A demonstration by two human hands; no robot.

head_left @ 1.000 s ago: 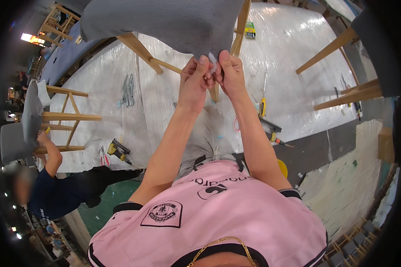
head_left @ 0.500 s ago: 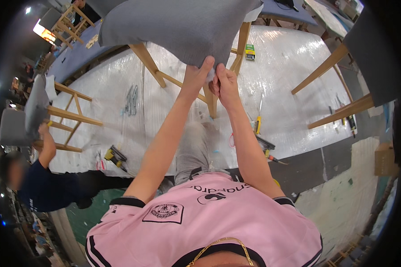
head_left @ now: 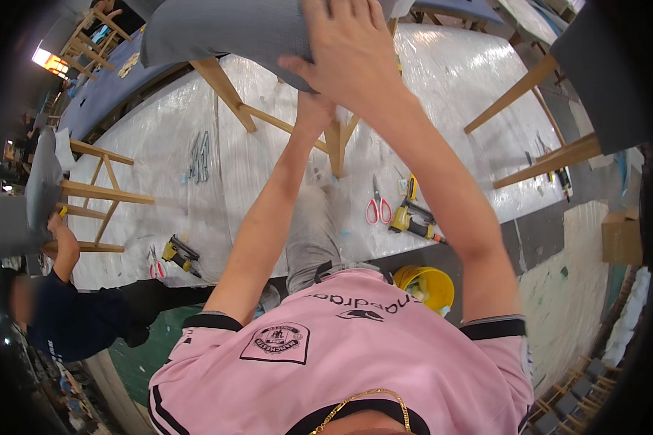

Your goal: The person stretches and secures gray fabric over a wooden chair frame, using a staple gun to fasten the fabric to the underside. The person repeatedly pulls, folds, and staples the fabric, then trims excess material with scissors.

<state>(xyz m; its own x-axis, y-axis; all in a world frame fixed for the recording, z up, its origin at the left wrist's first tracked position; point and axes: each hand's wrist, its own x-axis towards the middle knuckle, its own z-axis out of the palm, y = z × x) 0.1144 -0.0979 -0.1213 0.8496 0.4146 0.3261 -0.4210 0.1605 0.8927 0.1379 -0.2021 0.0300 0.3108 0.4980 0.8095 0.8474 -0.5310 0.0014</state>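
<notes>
A chair with a grey upholstered seat and light wooden legs stands in front of me. My right hand rests flat on the near corner of the seat, its fingers apart and the thumb out to the left. Just below that corner is my left hand, reaching up against the seat's lower edge. Its fingers are hidden behind the seat and my right hand, so whether they grip the fabric is not visible. A wooden leg comes down right beside it.
Red-handled scissors, a yellow-black staple gun and a yellow bucket lie to the right. Metal strips lie left on the plastic-covered surface. Another person handles a grey chair at left. Another chair stands right.
My right hand has let go of the fabric at the seat's near corner and moved up, opening flat on top. My left hand has shifted slightly lower, under the edge.
</notes>
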